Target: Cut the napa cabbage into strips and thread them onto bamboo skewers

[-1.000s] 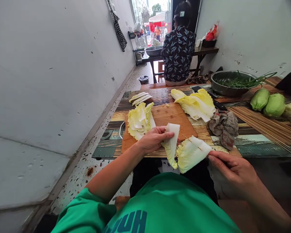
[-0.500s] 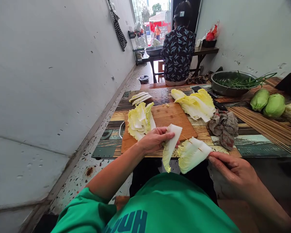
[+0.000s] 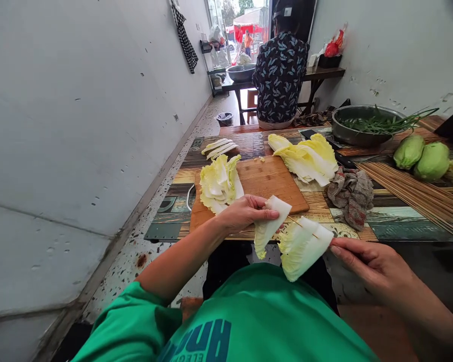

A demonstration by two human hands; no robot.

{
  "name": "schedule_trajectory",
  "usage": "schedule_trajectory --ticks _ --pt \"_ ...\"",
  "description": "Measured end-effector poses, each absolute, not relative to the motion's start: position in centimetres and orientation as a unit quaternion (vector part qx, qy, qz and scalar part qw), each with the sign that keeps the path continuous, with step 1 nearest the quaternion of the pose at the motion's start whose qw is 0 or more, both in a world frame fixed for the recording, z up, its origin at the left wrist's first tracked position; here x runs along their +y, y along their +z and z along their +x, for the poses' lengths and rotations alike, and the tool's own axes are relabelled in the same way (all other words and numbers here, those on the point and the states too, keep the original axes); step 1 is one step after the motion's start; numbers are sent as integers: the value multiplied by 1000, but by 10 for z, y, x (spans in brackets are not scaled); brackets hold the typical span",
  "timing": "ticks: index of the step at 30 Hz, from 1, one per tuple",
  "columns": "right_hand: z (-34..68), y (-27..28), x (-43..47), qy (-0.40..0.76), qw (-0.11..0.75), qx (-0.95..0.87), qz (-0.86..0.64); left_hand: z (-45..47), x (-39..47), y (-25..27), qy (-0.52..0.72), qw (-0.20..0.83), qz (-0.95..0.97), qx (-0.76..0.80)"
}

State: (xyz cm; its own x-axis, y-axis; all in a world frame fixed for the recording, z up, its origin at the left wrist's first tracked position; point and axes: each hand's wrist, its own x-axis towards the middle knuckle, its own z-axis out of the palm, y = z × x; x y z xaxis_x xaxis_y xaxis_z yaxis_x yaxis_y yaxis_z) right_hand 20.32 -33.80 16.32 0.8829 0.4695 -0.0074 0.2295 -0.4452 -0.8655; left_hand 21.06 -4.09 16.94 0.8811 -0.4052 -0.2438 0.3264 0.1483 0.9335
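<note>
My left hand (image 3: 249,213) is closed on a piece of cabbage leaf (image 3: 274,221), thumb on its white rib, above the front edge of the table. To its right, another cabbage piece (image 3: 305,246) is threaded on a thin bamboo skewer (image 3: 294,220), whose tip reaches the left-hand piece. Whether the tip has gone through that piece I cannot tell. My right hand (image 3: 362,259) pinches the skewer at the far side of the threaded leaf; its end there is hidden by the fingers. Cut leaves (image 3: 219,183) lie on the wooden cutting board (image 3: 264,176) behind my left hand.
Whole cabbage leaves (image 3: 305,156), a crumpled cloth (image 3: 350,196), a knife (image 3: 345,161) and a bundle of skewers (image 3: 403,188) lie right of the board. Behind them are a metal bowl (image 3: 357,133) of greens and green gourds (image 3: 432,161). A person (image 3: 281,80) sits beyond, facing away.
The skewer tip and the left-hand cabbage piece have come together. The threaded piece has tilted and shifted slightly right with my right hand. The view has shifted a little.
</note>
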Motion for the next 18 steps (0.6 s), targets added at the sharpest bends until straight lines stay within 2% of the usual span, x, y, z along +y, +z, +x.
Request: schedule_trajectory --ticks 4,11,18 --pt "202 164 -336 144 488 -228 -830 213 -48 169 -256 736 625 -40" --pt "206 161 -338 135 485 -235 -831 210 -60 173 -259 766 587 -42" --pt "190 185 -343 151 483 -254 -824 182 -62 177 -264 785 559 -40"
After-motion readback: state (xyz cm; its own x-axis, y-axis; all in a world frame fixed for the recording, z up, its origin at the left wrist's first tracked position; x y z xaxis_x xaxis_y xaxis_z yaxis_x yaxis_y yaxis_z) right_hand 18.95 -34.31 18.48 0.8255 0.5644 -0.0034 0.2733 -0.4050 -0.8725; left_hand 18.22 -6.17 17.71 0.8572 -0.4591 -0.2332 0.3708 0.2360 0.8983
